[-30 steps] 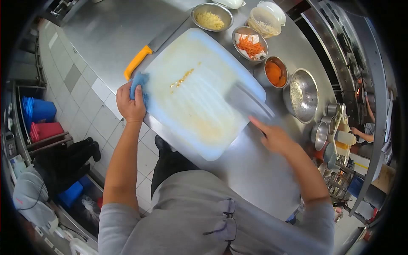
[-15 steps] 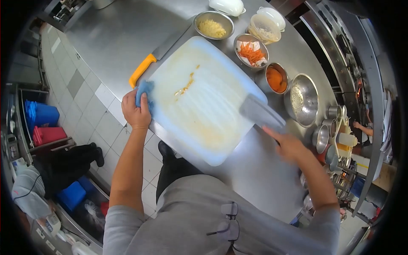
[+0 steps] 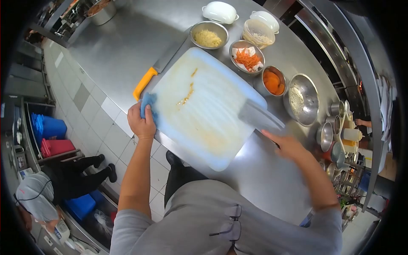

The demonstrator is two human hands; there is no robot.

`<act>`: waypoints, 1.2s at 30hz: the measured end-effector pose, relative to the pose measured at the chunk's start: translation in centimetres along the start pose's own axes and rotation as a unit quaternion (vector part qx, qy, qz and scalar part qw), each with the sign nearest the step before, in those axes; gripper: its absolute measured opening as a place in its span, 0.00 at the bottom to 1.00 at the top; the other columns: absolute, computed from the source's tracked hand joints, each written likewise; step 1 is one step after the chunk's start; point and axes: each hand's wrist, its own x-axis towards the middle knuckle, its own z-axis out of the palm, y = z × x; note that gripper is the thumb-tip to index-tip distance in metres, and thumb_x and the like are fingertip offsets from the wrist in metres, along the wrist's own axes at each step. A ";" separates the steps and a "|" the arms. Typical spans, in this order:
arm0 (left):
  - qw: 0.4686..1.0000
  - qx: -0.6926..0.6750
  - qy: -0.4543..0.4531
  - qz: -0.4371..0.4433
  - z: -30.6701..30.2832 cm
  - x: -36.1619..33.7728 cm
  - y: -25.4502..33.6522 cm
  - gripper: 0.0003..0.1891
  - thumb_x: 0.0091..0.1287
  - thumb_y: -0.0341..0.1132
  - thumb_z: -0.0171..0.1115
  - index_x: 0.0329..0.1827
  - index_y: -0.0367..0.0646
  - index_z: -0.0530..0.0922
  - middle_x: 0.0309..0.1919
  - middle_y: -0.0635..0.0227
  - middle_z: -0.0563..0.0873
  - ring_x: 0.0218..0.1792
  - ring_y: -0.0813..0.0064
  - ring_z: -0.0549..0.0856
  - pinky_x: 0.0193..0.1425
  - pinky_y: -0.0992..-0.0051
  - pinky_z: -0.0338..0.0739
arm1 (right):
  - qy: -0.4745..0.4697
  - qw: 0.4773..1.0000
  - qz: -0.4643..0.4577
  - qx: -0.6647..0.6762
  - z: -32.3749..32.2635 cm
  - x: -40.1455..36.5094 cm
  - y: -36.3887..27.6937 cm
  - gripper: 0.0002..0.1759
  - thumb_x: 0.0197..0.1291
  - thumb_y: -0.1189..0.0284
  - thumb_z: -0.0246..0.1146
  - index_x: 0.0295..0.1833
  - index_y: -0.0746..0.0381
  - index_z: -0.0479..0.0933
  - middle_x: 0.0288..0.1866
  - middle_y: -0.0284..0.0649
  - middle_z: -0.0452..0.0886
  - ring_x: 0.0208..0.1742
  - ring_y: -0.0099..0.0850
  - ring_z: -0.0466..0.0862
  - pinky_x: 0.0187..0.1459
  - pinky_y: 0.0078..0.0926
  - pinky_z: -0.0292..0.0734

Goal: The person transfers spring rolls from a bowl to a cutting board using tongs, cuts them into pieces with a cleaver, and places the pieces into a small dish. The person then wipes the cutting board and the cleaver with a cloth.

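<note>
My left hand (image 3: 142,123) is closed over a blue cloth (image 3: 148,108), pressed at the near left edge of a white cutting board (image 3: 212,131). In my right hand (image 3: 287,146) is the dark handle of a cleaver (image 3: 261,117). The broad blade, slightly blurred, lies over the board's right edge. A thin line of yellowish scraps (image 3: 188,97) runs across the board's upper left part, with pale streaks across its middle. Beside the board's left edge rests a long knife with a yellow handle (image 3: 145,82), close above my left hand.
Behind the board stand metal bowls of chopped yellowish food (image 3: 208,38), carrot strips (image 3: 246,57), orange pieces (image 3: 273,83) and pale bits (image 3: 296,100). A white lidded dish (image 3: 220,12) sits farther back. Another person (image 3: 63,182) stands at the lower left beyond the tiled floor (image 3: 95,110).
The whole view has shifted a little, bringing more of the far table and the other person into sight. Both hands keep their holds; the cleaver stays at the board's right edge.
</note>
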 end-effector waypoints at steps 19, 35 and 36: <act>1.000 -0.005 0.004 -0.004 -0.2 -0.3 -0.3 0.16 0.74 0.43 0.71 0.58 0.43 0.88 0.54 0.59 0.89 0.56 0.54 0.86 0.64 0.59 0.78 | -0.018 1.000 0.009 0.005 1.3 0.8 -4.0 0.55 0.63 0.79 0.58 0.91 0.25 0.54 0.54 0.60 0.89 0.53 0.57 0.89 0.58 0.52 0.83; 1.000 -0.015 0.012 -0.008 -0.7 -0.2 -0.7 0.16 0.72 0.45 0.71 0.57 0.47 0.89 0.53 0.60 0.89 0.56 0.54 0.86 0.62 0.56 0.80 | 0.087 0.989 0.053 0.109 16.8 -4.7 -15.1 0.56 0.63 0.77 0.62 0.93 0.31 0.52 0.36 0.60 0.87 0.39 0.60 0.89 0.47 0.58 0.84; 1.000 -0.020 0.013 -0.008 -0.6 -0.1 -1.0 0.16 0.72 0.45 0.71 0.57 0.47 0.89 0.53 0.60 0.89 0.56 0.54 0.86 0.62 0.56 0.80 | 0.073 0.988 0.062 0.123 17.6 -6.7 -16.2 0.56 0.62 0.78 0.62 0.93 0.32 0.53 0.36 0.60 0.86 0.39 0.61 0.88 0.47 0.57 0.83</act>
